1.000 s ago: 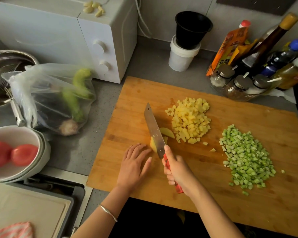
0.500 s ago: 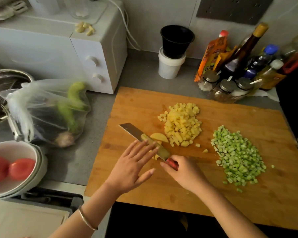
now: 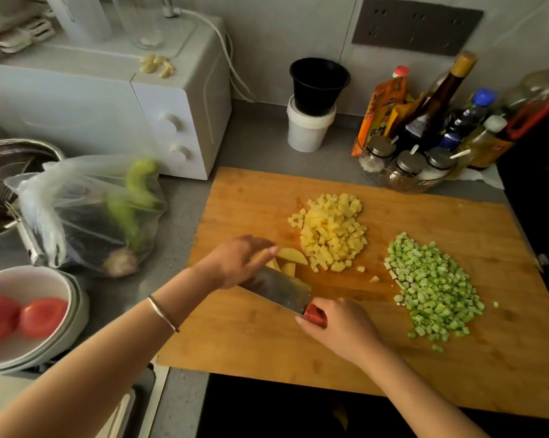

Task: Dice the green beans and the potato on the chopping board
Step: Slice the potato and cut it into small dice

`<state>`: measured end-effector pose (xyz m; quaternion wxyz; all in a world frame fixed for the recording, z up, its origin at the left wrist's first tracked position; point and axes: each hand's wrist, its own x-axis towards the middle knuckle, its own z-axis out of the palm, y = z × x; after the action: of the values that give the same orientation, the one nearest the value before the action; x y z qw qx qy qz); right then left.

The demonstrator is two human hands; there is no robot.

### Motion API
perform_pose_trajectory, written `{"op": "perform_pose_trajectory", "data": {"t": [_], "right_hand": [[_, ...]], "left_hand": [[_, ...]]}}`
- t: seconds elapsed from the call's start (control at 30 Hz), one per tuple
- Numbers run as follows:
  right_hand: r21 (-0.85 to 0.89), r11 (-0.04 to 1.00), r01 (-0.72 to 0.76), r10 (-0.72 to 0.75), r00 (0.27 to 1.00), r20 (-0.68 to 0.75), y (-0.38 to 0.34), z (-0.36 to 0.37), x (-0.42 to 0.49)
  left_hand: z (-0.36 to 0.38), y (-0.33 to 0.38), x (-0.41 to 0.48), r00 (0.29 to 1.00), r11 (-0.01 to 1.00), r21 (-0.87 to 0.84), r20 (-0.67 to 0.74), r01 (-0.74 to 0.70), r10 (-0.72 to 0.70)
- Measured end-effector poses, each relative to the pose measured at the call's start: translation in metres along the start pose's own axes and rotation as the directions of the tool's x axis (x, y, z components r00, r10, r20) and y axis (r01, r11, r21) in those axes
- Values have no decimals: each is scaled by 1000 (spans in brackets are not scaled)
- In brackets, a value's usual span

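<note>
Right hand (image 3: pixel 339 327) is wrapped round the red handle of the knife (image 3: pixel 276 289), its blade low over the chopping board (image 3: pixel 456 222). Left hand (image 3: pixel 238 260) sits on the potato slices (image 3: pixel 290 257) left of the board's centre, too blurred to tell if it grips them. Diced potato (image 3: pixel 333 232) is heaped mid-board, green beans (image 3: pixel 434 289) on its right side.

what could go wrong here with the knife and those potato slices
The left hand is on the potato slices, right beside the blade of the knife, so a slip might nick a finger. The slices are small and lie loose, so they may slide under the cut.
</note>
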<state>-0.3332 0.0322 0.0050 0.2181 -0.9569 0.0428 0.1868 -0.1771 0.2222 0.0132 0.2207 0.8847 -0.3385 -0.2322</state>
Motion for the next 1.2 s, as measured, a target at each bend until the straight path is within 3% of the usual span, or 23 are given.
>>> {"op": "perform_pose_trajectory", "data": {"t": [0.1,0.2,0.27,0.3,0.33,0.43,0.5,0.57,0.83,1.1,1.2], "right_hand": [[199,980,-30,30,1000,6,8,0,-6],[428,900,-82,78,997,27,12,-2,-6],[568,811,-139,120,990,71,10,-5,-6],[665,725,-178,139,984,111,8,-6,-6],[761,611,-219,148,976,161,5,-7,-6],[912,296,-282,129,958,254,-6,-11,-3],[939,161,-304,115,951,288,-12,-12,1],[944,91,-316,105,946,307,-15,-13,3],[954,42,-296,127,949,289,-14,-19,8],[972,65,-225,175,962,211,10,-36,1],[974,64,-219,183,962,204,17,-36,-2]], "left_hand": [[-26,-4,-3,955,980,-190,-296,-56,-3],[-29,-14,-7,777,965,-233,-627,-118,-56],[-18,-15,-11,665,968,-211,-744,-135,-70],[-8,-14,-13,650,971,-194,-758,-138,-59],[4,-11,-16,667,974,-181,-744,-139,-43],[46,0,-24,816,979,-129,-575,-160,57],[72,3,-26,886,977,-72,-438,-199,149],[93,4,-25,917,978,-45,-360,-202,172],[119,-33,-14,958,994,93,-274,-56,79],[77,-42,36,955,896,353,-19,-269,295],[74,-33,56,943,876,358,42,-322,330]]}}
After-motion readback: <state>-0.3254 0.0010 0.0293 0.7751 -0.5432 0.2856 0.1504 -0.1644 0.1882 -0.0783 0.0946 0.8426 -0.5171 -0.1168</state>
